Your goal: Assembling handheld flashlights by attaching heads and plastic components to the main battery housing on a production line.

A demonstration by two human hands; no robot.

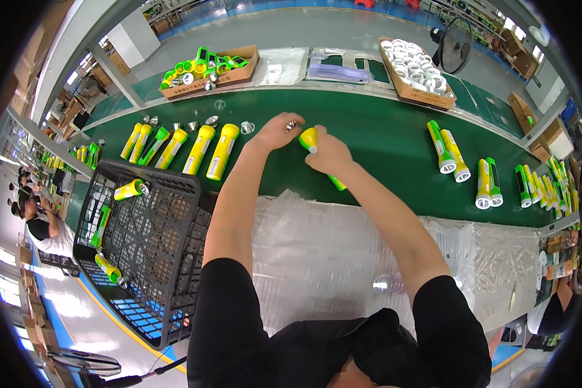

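Note:
Over the green work surface, my right hand is wrapped round a yellow and green flashlight. Its wide yellow head points up toward my left hand, and its green end shows below my fingers. My left hand is closed with its fingertips on a small silver reflector cup, apart from the flashlight head. Left of my hands lies a row of yellow and green flashlights, with several loose reflector cups by their far ends. Fingers partly hide both held things.
A black plastic crate with a few flashlights stands at the left. Cardboard boxes hold green and yellow parts and white rings at the back. Flashlights with silver fronts line the right. Plastic sheeting covers the near edge.

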